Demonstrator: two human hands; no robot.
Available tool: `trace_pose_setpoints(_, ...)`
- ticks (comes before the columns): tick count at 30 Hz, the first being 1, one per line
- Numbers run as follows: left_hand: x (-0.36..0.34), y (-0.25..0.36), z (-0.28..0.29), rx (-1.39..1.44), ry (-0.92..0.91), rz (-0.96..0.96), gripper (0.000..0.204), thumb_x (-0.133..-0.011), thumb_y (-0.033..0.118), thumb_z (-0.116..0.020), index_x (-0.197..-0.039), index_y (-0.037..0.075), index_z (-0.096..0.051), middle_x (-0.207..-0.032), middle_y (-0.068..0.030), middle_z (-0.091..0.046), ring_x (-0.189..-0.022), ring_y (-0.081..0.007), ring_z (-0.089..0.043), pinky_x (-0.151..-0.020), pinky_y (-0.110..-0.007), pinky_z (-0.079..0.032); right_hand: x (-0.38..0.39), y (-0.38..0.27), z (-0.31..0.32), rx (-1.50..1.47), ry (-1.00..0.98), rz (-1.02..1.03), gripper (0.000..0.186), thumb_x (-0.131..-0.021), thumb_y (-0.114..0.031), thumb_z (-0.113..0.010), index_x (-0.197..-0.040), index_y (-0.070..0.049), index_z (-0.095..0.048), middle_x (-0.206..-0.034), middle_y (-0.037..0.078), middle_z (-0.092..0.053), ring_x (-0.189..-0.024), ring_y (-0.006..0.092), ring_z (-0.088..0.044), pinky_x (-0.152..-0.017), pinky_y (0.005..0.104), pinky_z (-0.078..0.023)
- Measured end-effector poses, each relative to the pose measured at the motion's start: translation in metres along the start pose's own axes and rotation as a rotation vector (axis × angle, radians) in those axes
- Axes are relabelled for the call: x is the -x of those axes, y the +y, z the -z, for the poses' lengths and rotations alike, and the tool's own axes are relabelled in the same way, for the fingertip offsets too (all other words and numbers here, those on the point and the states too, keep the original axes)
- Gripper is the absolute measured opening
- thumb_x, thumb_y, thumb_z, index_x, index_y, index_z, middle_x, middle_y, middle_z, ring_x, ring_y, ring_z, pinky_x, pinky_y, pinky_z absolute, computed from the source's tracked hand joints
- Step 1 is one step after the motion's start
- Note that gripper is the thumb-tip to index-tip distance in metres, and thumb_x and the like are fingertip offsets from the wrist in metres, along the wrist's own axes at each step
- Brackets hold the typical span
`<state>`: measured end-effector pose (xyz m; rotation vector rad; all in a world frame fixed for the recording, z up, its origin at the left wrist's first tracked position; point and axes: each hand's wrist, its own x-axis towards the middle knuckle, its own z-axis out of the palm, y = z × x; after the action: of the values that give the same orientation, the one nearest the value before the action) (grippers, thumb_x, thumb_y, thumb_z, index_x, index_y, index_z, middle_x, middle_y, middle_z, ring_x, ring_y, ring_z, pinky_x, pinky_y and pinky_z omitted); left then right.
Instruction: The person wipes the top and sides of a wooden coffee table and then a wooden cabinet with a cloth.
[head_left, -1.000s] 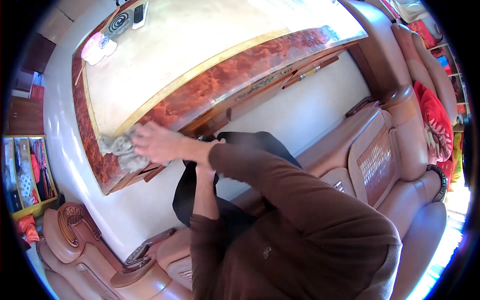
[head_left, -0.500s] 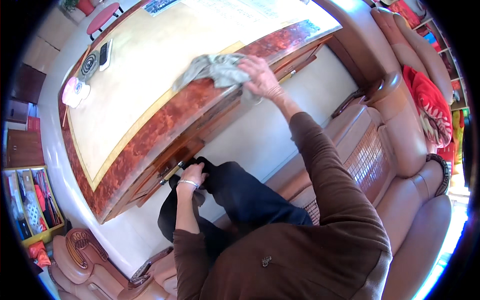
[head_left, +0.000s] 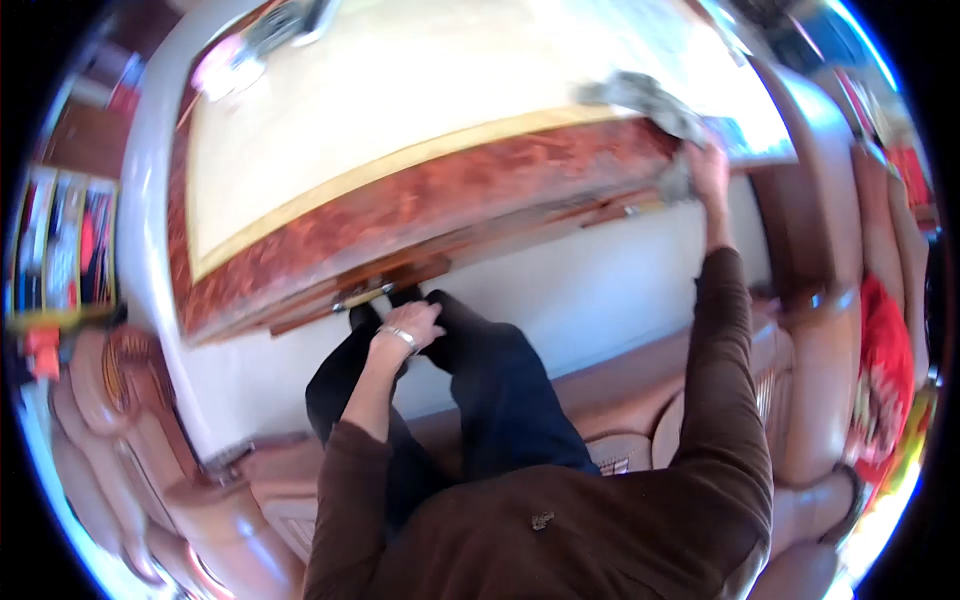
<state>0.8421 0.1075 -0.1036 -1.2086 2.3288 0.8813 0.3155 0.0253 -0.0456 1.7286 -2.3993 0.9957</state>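
My right hand [head_left: 712, 165] grips a grey cloth [head_left: 642, 100] at the right part of the table's front edge; part of the cloth lies on the pale top, part hangs over the reddish marbled border [head_left: 420, 195]. My left hand [head_left: 412, 325], with a band on the wrist, is low between my dark-trousered legs [head_left: 510, 400], below the table edge, its fingers curled; anything inside them is hidden. Blur softens the picture.
A pink-and-white item [head_left: 222, 70] and dark flat items [head_left: 280, 28] sit at the table's far left. Brown leather seating [head_left: 815, 380] surrounds me, with red fabric [head_left: 880, 350] on the right. A yellow-framed shelf [head_left: 65, 240] stands at left.
My right hand and cloth have moved from the left corner along the front edge to the right. My left hand came into view low by my legs. The view has shifted.
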Motion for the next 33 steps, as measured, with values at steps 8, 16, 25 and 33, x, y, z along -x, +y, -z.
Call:
trace_pose_setpoints(8, 0.009, 0.009, 0.018, 0.093, 0.087, 0.101, 0.028, -0.075, 0.03, -0.065, -0.086, 0.004, -0.065, -0.088, -0.0164, -0.064, -0.087, -0.0322, -0.061, -0.073, -0.041, -0.049, -0.005, 0.052, 0.007, 0.018, -0.066, -0.003, 0.063, -0.078, -0.03, -0.057, -0.131, -0.002, -0.038, -0.134, 0.019, -0.039, -0.123, 0.0309, -0.038, -0.102, 0.036, -0.028)
trace_pose_setpoints(16, 0.036, 0.001, 0.003, 0.131, 0.129, 0.129, 0.025, -0.074, 0.011, -0.058, -0.097, 0.005, -0.067, -0.095, -0.0084, -0.066, -0.089, -0.0281, -0.062, -0.07, -0.042, -0.051, 0.109, -0.142, -0.037, -0.078, -0.266, 0.482, 0.047, -0.074, -0.009, -0.064, -0.118, -0.001, -0.05, -0.11, 0.017, -0.053, -0.102, 0.0305, -0.049, -0.091, 0.0393, -0.037)
trace_pose_setpoints(25, 0.044, 0.004, 0.008, 0.114, 0.214, 0.075, 0.028, -0.078, 0.014, -0.056, -0.102, 0.003, -0.065, -0.105, -0.0122, -0.063, -0.098, -0.0302, -0.059, -0.07, -0.049, -0.048, 0.176, -0.368, -0.114, 0.118, -0.541, 1.01, 0.083, -0.066, -0.041, -0.07, -0.135, -0.01, -0.035, -0.135, 0.021, -0.035, -0.123, 0.0476, -0.027, -0.101, 0.0522, -0.021)
trace_pose_setpoints(33, 0.07, 0.016, 0.032, 0.285, 0.265, -0.048, 0.026, -0.081, 0.015, -0.054, -0.105, 0.014, -0.065, -0.108, -0.0009, -0.062, -0.102, -0.0269, -0.056, -0.072, -0.056, -0.043, 0.206, -0.473, -0.164, 0.353, -0.426, 1.307, 0.091, -0.063, -0.037, -0.073, -0.136, -0.006, -0.026, -0.133, 0.024, -0.03, -0.121, 0.0457, -0.027, -0.097, 0.0536, -0.025)
